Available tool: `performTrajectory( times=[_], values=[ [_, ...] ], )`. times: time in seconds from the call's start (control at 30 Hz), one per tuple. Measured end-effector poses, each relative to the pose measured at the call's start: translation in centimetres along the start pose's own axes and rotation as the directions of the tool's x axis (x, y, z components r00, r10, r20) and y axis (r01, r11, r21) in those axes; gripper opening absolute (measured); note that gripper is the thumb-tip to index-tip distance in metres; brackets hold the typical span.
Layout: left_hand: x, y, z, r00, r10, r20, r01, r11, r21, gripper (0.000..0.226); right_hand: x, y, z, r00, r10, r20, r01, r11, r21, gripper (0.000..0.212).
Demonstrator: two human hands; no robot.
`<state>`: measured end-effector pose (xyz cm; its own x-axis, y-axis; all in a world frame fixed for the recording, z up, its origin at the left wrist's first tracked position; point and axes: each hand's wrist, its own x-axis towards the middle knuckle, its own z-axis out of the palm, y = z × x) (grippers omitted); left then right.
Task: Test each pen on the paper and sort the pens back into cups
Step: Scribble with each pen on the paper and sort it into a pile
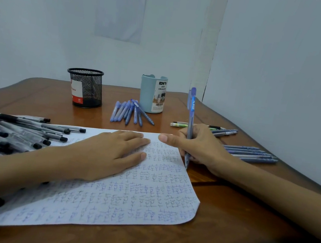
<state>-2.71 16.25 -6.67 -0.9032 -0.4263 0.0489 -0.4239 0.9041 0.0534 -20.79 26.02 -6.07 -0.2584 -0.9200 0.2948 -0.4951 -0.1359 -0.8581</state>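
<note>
At the 3 o'clock edge of the paper [125, 190], my right hand [203, 148] grips a blue pen [190, 125] upright, tip down by the margin. My left hand [110, 151] lies flat on the paper, fingers straight. Toward 12 o'clock I see a black mesh cup [86, 88] and a pale blue cup [149, 93], with loose blue pens [130, 112] beside it. Black pens [9, 131] heap at 9 o'clock.

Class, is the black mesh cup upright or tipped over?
Upright: the black mesh cup stands on its base on the table, rim up.
</note>
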Motion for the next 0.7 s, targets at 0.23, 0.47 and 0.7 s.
performTrajectory(
  times=[0.23, 0.47, 0.7],
  values=[
    [0.05, 0.07, -0.01, 1.000, -0.009, 0.007, 0.009, 1.000, 0.009, 0.062, 0.41, 0.82, -0.05, 0.998, -0.062, 0.025, 0.064, 0.996, -0.059, 0.044],
    [0.01, 0.05, 0.00, 1.000, -0.006, 0.005, 0.006, 1.000, 0.006, 0.065, 0.60, 0.94, -0.10, 0.998, -0.053, 0.042, 0.057, 0.992, -0.109, 0.046],
    [0.09, -0.04, 0.04, 1.000, -0.005, 0.001, 0.005, 1.000, 0.013, 0.067, 0.44, 0.83, -0.17, 0.998, -0.034, 0.057, 0.039, 0.995, -0.087, 0.043]
  ],
)
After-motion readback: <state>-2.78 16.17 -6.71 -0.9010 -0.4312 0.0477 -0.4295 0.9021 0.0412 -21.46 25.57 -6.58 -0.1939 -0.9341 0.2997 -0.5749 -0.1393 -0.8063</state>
